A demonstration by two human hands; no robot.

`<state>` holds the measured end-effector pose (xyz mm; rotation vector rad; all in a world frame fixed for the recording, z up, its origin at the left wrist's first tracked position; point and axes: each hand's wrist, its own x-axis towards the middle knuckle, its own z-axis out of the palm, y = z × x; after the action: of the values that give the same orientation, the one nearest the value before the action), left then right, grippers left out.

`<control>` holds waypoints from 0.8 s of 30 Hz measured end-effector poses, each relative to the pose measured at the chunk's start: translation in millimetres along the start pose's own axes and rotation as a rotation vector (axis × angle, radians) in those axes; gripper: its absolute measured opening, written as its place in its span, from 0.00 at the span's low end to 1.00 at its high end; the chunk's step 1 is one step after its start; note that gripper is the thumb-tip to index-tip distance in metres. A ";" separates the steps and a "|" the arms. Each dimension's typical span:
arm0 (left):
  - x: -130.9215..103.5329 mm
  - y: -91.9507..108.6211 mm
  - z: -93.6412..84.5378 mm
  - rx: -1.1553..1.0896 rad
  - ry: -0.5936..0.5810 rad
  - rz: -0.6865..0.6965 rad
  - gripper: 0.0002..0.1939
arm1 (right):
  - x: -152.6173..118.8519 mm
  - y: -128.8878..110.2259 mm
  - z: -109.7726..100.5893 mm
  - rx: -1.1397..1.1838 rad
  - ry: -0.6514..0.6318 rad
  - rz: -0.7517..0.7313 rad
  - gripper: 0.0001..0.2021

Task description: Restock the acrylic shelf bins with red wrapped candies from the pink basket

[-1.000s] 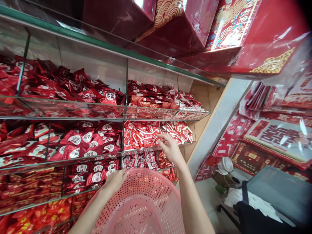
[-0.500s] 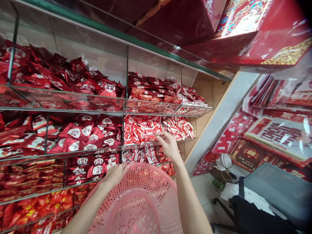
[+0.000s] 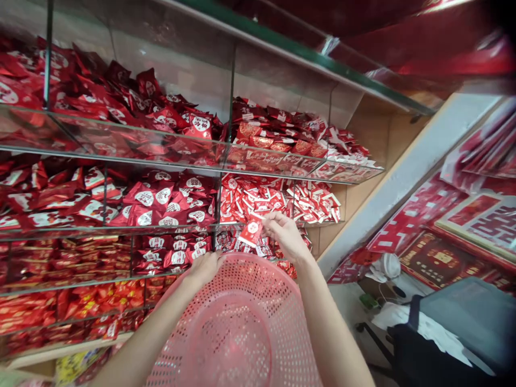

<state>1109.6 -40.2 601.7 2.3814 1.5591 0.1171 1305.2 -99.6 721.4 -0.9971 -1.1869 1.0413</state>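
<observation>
My left hand (image 3: 205, 267) grips the far rim of a pink plastic basket (image 3: 229, 303) full of small holes; nothing lies inside it that I can see. Just beyond the rim, my right hand (image 3: 284, 232) pinches a small red and white candy packet (image 3: 251, 231) between thumb and fingers. The packet hangs in front of a shelf bin heaped with similar small red packets (image 3: 237, 199). A glass divider separates these from more red and white packets (image 3: 318, 201) to their right.
Glass shelves (image 3: 177, 228) with dividers hold piles of red packets on several levels. Red boxes (image 3: 403, 32) overhang at top right. To the right stand a white-edged post (image 3: 387, 199), a black chair (image 3: 427, 344) with a grey bin (image 3: 471, 317), and red wedding prints (image 3: 479, 220).
My right hand has drawn a small red packet back from the bin, and it now shows clear of the pile. My left hand stays on the basket rim. The view has shifted.
</observation>
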 end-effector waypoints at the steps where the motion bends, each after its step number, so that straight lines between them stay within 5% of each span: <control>1: -0.6 -0.2 -0.5 -0.006 -0.008 0.006 0.23 | -3.5 10.8 4.2 -0.028 -0.094 0.086 0.04; 5: -2.2 -0.8 -1.2 0.000 -0.009 0.000 0.22 | -22.6 78.7 17.6 -0.127 -0.349 0.482 0.03; 11: -3.3 0.9 -3.3 0.002 0.017 0.008 0.22 | -47.2 167.7 24.7 -0.149 -0.169 0.859 0.04; 24: 0.1 -2.4 -2.5 0.006 0.002 0.047 0.23 | -69.0 196.0 46.4 -0.182 -0.068 0.862 0.03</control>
<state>1107.0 -38.8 603.4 2.4241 1.5062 0.1246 1235.3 -119.2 521.2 -1.6985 -0.9094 1.6551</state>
